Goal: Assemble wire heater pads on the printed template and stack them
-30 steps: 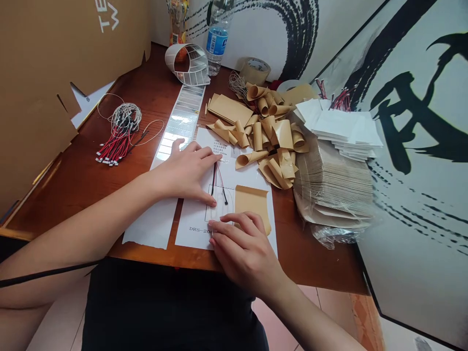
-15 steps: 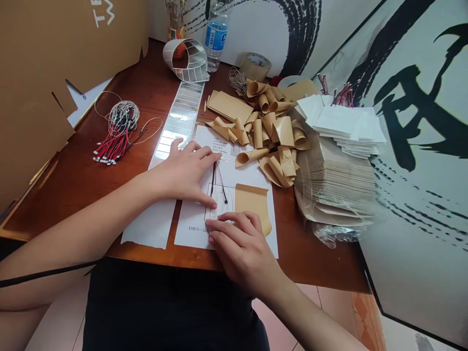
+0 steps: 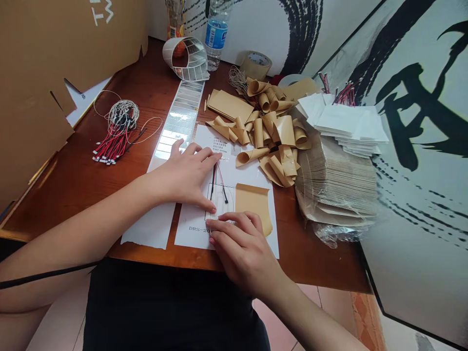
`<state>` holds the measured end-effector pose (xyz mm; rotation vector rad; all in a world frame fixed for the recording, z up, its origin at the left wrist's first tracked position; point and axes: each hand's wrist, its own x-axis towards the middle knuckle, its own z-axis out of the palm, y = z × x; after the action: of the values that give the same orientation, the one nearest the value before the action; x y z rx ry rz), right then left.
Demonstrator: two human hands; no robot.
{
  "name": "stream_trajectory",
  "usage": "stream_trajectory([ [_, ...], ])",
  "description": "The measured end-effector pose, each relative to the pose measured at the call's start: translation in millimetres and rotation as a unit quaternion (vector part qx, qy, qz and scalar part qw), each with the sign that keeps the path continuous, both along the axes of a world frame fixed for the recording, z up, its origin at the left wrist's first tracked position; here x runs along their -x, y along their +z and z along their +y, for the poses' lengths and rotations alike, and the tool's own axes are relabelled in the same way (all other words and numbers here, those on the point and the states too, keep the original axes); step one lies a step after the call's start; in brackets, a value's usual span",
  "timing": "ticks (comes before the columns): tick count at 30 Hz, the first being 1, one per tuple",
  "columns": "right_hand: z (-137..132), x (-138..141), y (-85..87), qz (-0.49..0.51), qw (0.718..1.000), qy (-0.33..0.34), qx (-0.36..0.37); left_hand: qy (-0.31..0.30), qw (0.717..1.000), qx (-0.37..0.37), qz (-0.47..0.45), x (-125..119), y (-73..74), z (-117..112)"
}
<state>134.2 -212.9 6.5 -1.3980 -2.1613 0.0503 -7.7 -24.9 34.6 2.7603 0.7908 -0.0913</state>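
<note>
My left hand lies spread over the printed sheet, fingers apart. Its fingertips touch the sheet near the top end of a thin red and black wire, and its thumb rests lower down. A small black tip ends the wire inside the printed outline. My right hand is bent with fingers close together at the sheet's lower middle, near the printed letters; what its fingertips pinch, if anything, is hidden. Just beyond it lies a curled brown paper piece on the sheet.
Rolled brown papers pile up behind the sheet. To the right stand a bagged cardboard stack and white tags. A silver label strip runs back toward a water bottle. Bundled red wires lie at left, near a cardboard box.
Both hands hold nearly the same positions. The view has shifted very slightly; nothing has visibly been picked up or let go.
</note>
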Motion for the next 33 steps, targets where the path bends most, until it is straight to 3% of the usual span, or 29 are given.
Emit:
stream_trajectory([
  [10, 0, -6, 7.0, 0.014, 0.997, -0.062, -0.031, 0.001, 1.0, 0.007, 0.01, -1, 1.4, -1],
  [21, 9, -26, 13.3, 0.048, 0.997, -0.058, -0.031, -0.015, 1.0, 0.024, 0.001, 2, -0.5, 1],
  [25, 19, -42, 21.0, 0.107, 0.984, -0.142, 0.015, -0.011, 0.999, 0.033, 0.007, 3, 1.0, 2],
  [29, 37, -45, 26.6, 0.156, 0.961, -0.192, 0.124, -0.013, 0.999, 0.038, 0.009, 4, 2.0, 3],
  [33, 61, -38, 26.0, 0.122, 0.949, -0.207, 0.205, -0.015, 0.999, 0.039, 0.005, 5, 1.3, 4],
])
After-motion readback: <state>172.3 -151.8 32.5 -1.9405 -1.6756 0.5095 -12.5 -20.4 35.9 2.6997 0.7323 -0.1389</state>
